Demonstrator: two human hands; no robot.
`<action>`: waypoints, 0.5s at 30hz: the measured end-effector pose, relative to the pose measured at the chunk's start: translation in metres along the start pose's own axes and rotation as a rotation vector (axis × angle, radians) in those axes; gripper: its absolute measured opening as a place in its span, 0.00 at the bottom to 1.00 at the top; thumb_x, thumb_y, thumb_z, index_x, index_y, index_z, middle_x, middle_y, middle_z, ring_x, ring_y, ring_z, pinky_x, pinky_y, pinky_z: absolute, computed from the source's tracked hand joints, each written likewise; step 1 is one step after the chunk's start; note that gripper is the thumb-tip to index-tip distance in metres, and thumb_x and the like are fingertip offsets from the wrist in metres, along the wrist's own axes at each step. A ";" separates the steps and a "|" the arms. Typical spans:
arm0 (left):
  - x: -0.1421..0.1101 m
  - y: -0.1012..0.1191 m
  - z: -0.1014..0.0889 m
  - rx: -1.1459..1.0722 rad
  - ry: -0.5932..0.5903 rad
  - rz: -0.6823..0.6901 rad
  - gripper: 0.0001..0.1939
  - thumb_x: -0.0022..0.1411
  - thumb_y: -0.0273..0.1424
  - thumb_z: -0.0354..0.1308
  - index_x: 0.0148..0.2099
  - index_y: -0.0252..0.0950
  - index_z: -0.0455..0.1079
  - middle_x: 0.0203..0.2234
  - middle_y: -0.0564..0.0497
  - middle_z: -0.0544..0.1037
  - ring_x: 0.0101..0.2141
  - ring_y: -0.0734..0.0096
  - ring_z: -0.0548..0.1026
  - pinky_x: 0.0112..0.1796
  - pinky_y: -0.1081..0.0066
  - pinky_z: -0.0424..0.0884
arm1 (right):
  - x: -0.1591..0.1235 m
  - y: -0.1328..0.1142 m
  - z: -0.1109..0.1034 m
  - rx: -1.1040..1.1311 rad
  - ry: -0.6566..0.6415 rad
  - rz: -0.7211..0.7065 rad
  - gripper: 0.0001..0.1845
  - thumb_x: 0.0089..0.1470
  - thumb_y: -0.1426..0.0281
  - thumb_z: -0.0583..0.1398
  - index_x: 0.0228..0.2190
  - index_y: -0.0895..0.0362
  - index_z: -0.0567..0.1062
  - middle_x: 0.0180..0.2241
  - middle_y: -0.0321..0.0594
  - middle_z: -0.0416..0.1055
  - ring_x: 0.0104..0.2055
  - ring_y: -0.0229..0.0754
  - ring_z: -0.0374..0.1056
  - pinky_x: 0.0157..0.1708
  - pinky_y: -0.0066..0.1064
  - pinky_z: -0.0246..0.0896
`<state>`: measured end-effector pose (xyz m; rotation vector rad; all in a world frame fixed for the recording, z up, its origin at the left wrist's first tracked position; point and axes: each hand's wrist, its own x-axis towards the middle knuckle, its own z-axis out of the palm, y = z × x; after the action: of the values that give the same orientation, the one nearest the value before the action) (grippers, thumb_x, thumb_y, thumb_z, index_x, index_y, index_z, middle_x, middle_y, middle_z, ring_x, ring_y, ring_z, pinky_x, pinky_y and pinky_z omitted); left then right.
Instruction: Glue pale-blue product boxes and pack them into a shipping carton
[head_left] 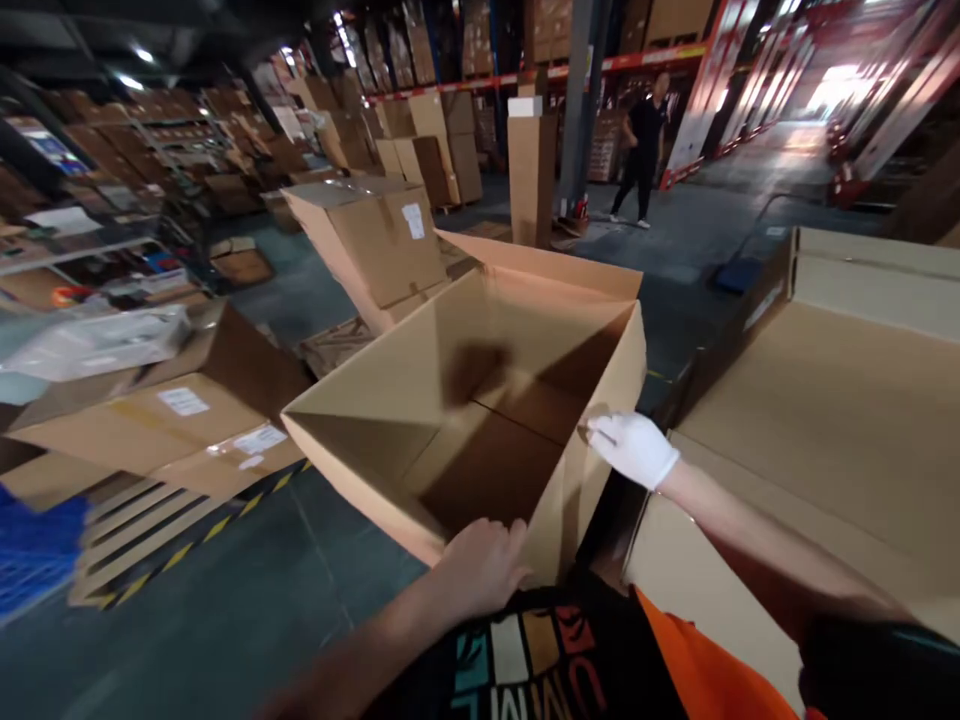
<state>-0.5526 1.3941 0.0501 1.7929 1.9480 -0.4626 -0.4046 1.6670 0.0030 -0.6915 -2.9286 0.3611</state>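
Observation:
A large open cardboard box fills the middle of the view, tilted, with its inside showing and nothing lying in it. At the near corner, my bare left hand has its fingers curled over the box's rim. My right hand, in a white glove, grips the right-hand side of the same box, its fingertips at the top edge. A flap stands up at the far side. Shadows fall across the box's bottom. The undersides of both hands are partly hidden.
To the right is another big open carton. Stacked boxes rest on a wooden pallet at left, beside a blue crate. A tall carton stands behind. A person is in the aisle near a pillar.

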 end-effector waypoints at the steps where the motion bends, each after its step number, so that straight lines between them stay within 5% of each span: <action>1: -0.005 0.000 0.000 0.011 -0.019 0.002 0.18 0.78 0.38 0.55 0.60 0.31 0.73 0.48 0.36 0.84 0.50 0.41 0.84 0.52 0.52 0.78 | 0.024 0.015 -0.017 -0.108 0.091 -0.116 0.24 0.74 0.65 0.53 0.58 0.60 0.82 0.57 0.55 0.80 0.59 0.54 0.75 0.60 0.43 0.65; 5: -0.014 -0.004 0.006 -0.042 -0.049 -0.026 0.15 0.77 0.36 0.54 0.57 0.35 0.74 0.47 0.38 0.84 0.50 0.42 0.83 0.53 0.51 0.77 | 0.124 0.080 -0.072 -0.518 0.211 -0.180 0.28 0.74 0.66 0.57 0.69 0.66 0.72 0.75 0.64 0.57 0.77 0.63 0.52 0.74 0.62 0.42; 7: -0.017 -0.008 0.023 -0.111 -0.006 -0.035 0.12 0.76 0.36 0.54 0.55 0.39 0.74 0.46 0.41 0.84 0.48 0.45 0.83 0.51 0.53 0.77 | 0.163 0.119 -0.094 -0.549 0.237 -0.142 0.32 0.70 0.68 0.62 0.68 0.74 0.70 0.75 0.71 0.54 0.78 0.68 0.47 0.74 0.64 0.39; 9: -0.023 -0.013 0.050 -0.169 0.050 -0.038 0.09 0.73 0.36 0.56 0.50 0.42 0.75 0.42 0.44 0.84 0.44 0.48 0.83 0.47 0.56 0.77 | 0.193 0.159 -0.111 -0.564 0.344 0.006 0.33 0.74 0.64 0.57 0.68 0.78 0.69 0.76 0.75 0.49 0.79 0.70 0.42 0.71 0.67 0.37; 11: -0.029 -0.015 0.082 -0.207 0.105 -0.061 0.06 0.70 0.37 0.57 0.45 0.44 0.74 0.38 0.47 0.83 0.39 0.52 0.81 0.42 0.59 0.76 | 0.217 0.196 -0.120 -0.565 0.419 0.167 0.44 0.77 0.54 0.43 0.69 0.83 0.65 0.77 0.80 0.30 0.79 0.76 0.36 0.66 0.70 0.41; 13: -0.036 -0.011 0.109 -0.223 0.178 -0.133 0.06 0.70 0.38 0.56 0.42 0.45 0.74 0.36 0.48 0.82 0.37 0.55 0.80 0.41 0.61 0.74 | 0.235 0.222 -0.119 -0.582 0.403 0.266 0.60 0.70 0.44 0.33 0.69 0.90 0.59 0.71 0.84 0.08 0.79 0.83 0.32 0.59 0.71 0.45; 15: -0.040 -0.004 0.122 -0.219 0.240 -0.200 0.08 0.72 0.39 0.55 0.42 0.46 0.74 0.36 0.48 0.82 0.38 0.56 0.80 0.42 0.62 0.74 | 0.247 0.235 -0.107 -0.589 0.309 0.309 0.69 0.64 0.37 0.34 0.66 0.97 0.58 0.64 0.90 0.01 0.77 0.89 0.36 0.55 0.71 0.46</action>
<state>-0.5421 1.2952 -0.0314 1.5827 2.2566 -0.0918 -0.5072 2.0046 0.0597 -1.1506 -2.6161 -0.5651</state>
